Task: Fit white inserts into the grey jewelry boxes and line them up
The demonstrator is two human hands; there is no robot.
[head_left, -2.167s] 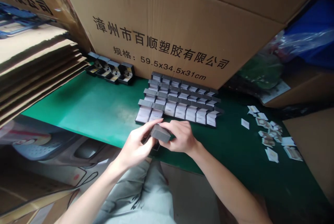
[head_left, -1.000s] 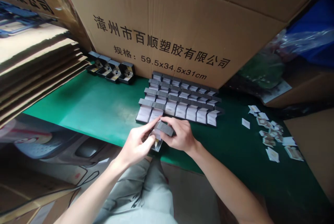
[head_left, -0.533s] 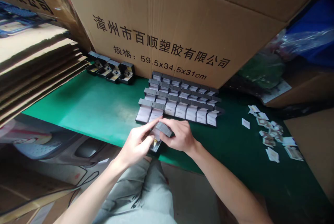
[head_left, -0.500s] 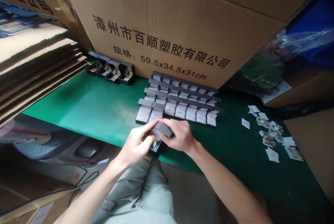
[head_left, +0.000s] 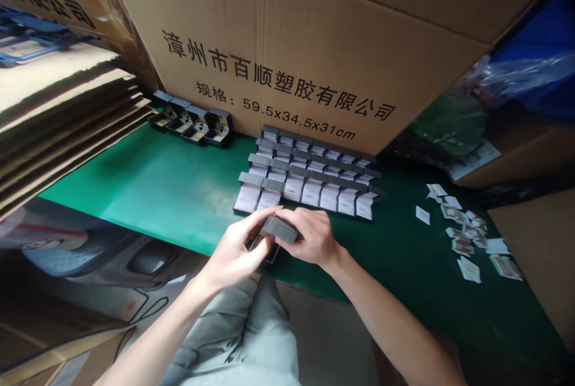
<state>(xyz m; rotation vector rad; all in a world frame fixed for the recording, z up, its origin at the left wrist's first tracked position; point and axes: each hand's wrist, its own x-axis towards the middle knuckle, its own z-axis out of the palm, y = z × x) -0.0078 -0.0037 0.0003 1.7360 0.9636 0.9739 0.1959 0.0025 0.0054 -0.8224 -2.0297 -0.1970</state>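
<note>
Both my hands meet over a small dark grey hinged box [head_left: 281, 230] at the front edge of the green mat. My left hand [head_left: 236, 248] holds its lower part, and the fingers of my right hand [head_left: 312, 236] press on its grey lid. The lid covers most of the inside, though a sliver of a gold-coloured insert shows by my left fingers. Just beyond my hands stand rows of open grey boxes with white inserts [head_left: 305, 176], and my fingertips are close to the front row without clearly touching it.
A green work mat [head_left: 157, 188] runs along a large printed cardboard carton [head_left: 278, 44]. Several dark open boxes [head_left: 191, 125] stand against the carton. Loose printed cards [head_left: 462, 233] lie at right. Stacked cardboard sheets [head_left: 58, 116] overhang the left.
The grey lid has swung down over the box, hiding the white and gold inside that showed earlier. The box now sits slightly higher and further left between my hands.
</note>
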